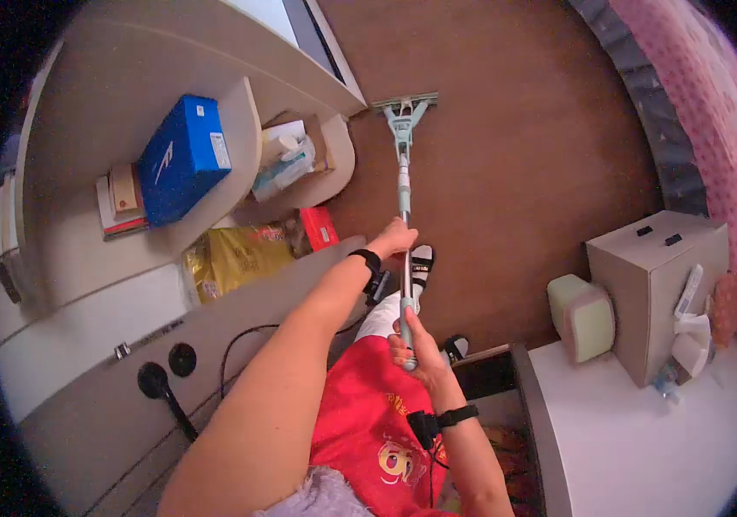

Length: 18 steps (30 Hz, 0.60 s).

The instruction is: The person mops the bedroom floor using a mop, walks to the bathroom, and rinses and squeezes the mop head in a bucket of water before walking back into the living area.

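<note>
A sponge mop (pixel 404 185) with a pale green head and a metal pole stretches away from me. Its head (pixel 403 121) rests on the brown floor beside the corner of the shelf unit. My left hand (pixel 393 238) is closed around the middle of the pole. Lower down, my right hand (pixel 421 346) grips the pale green handle near its end, thumb along the top. Both wrists carry black straps with small devices. A red apron (pixel 368 405) with a cartoon face covers my front.
Left of me, a shelf unit (pixel 248 112) holds a blue box (pixel 186 159), books and a gold bag (pixel 243 258). At right, a white surface (pixel 597 431) bears a grey box (pixel 657 284) and a pale green container (pixel 582 319). A pink bedspread (pixel 687 95) hangs at upper right.
</note>
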Each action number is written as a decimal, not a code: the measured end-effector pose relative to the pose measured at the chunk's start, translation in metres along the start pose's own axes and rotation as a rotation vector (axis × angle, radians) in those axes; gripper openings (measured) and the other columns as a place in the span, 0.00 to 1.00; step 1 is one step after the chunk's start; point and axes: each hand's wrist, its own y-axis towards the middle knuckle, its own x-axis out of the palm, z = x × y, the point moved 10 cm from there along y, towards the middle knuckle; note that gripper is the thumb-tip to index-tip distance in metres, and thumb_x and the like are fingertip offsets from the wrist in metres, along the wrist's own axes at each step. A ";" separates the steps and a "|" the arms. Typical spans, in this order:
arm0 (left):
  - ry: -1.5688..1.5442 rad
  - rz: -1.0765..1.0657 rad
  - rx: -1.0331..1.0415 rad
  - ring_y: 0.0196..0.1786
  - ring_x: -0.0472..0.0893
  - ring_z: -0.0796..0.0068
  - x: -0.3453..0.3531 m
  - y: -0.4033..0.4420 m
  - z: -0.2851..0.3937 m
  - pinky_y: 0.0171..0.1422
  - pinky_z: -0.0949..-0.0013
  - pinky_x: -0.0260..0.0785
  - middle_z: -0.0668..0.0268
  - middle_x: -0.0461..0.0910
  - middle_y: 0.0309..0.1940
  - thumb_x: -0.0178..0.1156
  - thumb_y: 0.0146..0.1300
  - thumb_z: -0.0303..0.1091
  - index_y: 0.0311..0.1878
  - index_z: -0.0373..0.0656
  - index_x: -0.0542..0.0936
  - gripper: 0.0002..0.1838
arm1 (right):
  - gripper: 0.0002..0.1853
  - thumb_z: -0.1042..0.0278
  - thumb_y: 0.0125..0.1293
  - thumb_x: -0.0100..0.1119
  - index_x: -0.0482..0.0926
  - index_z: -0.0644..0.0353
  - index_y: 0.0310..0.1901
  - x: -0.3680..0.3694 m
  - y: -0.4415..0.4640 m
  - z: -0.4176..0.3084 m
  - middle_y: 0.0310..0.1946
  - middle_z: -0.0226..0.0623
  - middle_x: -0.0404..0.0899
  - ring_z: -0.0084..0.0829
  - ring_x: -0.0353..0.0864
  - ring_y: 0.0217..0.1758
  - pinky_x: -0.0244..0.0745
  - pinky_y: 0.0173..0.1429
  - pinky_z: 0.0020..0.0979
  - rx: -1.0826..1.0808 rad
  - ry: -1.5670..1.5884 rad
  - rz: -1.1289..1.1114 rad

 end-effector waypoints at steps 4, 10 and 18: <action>-0.148 0.169 -0.158 0.36 0.81 0.54 0.028 -0.001 -0.070 0.39 0.55 0.73 0.44 0.78 0.31 0.52 0.53 0.41 0.39 0.25 0.74 0.22 | 0.21 0.41 0.64 0.50 0.64 0.51 0.30 -0.019 -0.007 0.033 0.14 0.24 0.58 0.14 0.52 0.12 0.50 0.16 0.19 0.018 -0.011 0.046; -0.188 0.176 -0.114 0.24 0.77 0.62 -0.001 -0.011 -0.082 0.26 0.59 0.67 0.56 0.76 0.23 0.51 0.56 0.41 0.28 0.32 0.73 0.17 | 0.25 0.36 0.63 0.47 0.64 0.53 0.30 -0.016 0.010 0.033 0.14 0.26 0.62 0.20 0.56 0.11 0.56 0.16 0.22 0.059 -0.202 0.037; -0.351 0.088 -0.171 0.21 0.74 0.67 0.034 -0.018 -0.073 0.22 0.58 0.67 0.61 0.72 0.21 0.51 0.56 0.40 0.31 0.36 0.72 0.14 | 0.21 0.44 0.64 0.52 0.63 0.54 0.29 -0.039 -0.007 0.022 0.13 0.25 0.60 0.17 0.55 0.12 0.55 0.15 0.21 -0.004 -0.110 0.110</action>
